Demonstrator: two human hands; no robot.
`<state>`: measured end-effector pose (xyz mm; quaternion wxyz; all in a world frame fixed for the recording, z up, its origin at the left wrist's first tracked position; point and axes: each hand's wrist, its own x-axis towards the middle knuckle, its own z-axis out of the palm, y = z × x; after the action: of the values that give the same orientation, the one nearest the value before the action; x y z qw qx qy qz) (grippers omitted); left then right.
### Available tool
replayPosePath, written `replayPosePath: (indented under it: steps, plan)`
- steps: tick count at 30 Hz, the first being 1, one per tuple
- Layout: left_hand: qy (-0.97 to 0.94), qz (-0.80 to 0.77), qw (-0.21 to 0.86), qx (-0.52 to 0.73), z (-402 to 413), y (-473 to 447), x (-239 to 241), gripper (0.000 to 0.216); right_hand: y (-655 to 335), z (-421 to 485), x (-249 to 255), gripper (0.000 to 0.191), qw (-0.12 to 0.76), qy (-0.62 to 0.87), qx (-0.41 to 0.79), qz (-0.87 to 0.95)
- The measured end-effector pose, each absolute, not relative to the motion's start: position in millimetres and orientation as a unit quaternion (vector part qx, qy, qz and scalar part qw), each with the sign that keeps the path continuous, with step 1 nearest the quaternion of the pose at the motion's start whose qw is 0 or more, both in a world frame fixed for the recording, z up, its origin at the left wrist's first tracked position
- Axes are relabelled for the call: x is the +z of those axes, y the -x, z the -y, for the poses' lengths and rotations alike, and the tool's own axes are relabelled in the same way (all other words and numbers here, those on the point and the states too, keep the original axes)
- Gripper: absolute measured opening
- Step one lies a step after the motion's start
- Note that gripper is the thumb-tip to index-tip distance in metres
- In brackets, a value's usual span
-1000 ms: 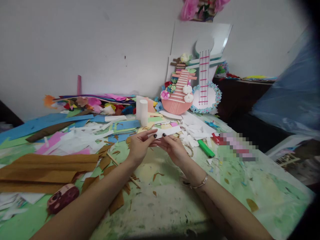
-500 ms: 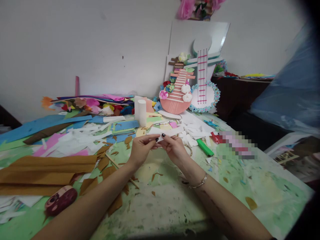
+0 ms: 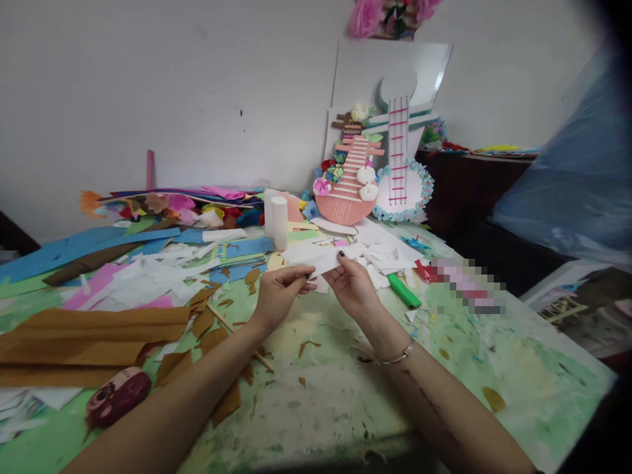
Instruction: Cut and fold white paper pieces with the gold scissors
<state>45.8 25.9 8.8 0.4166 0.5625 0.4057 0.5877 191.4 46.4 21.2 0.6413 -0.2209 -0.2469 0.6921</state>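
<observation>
Left fingers [image 3: 295, 284]: I see them pinching one end of the white paper [image 3: 326, 264].
Right fingers [image 3: 348, 264]: gripping its other end, thumb uppermost.
White paper: spans the gap between the fingers; I'd pinch lightly to avoid creases.
Table [image 3: 316, 421]: stained green beneath the fingers; brown crepe paper [image 3: 93, 336] lies left.
Wall [image 3: 172, 85]: pale, beyond the fingers, behind the pink lute-shaped craft [image 3: 340, 210].

White paper [image 3: 326, 262] in left hand [image 3: 280, 294] and right hand [image 3: 356, 289]

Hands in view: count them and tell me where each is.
2. The left hand is just left of the picture's middle, the right hand just right of it; both hold white paper.
</observation>
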Motion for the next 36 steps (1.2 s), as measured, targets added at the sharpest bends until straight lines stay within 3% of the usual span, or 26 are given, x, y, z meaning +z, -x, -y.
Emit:
replayPosePath:
  steps: [8, 17, 24, 31, 36]
  plan:
    - [-0.580, -0.408, 0.414, 0.571, -24.6, -45.4, 10.2, 0.020, -199.1, -52.3, 26.6, 0.020, 0.663, 0.209, 0.687, 0.214]
    - [-0.577, -0.407, 0.456, 0.542, -23.1, -46.4, 11.0, 0.023, -202.8, -57.3, 27.6, 0.014, 0.702, 0.193, 0.657, 0.196]
    - [-0.569, -0.393, 0.494, 0.526, -21.5, -47.1, 15.1, 0.045, -203.3, -60.0, 27.3, 0.011, 0.721, 0.227, 0.635, 0.159]
    - [-0.596, -0.392, 0.457, 0.531, -22.9, -45.5, 11.1, 0.025, -205.7, -61.0, 25.1, 0.010, 0.708, 0.235, 0.639, 0.185]
    - [-0.623, -0.396, 0.446, 0.506, -20.6, -47.3, 11.8, 0.026, -212.1, -64.3, 19.8, 0.007, 0.697, 0.256, 0.632, 0.223]
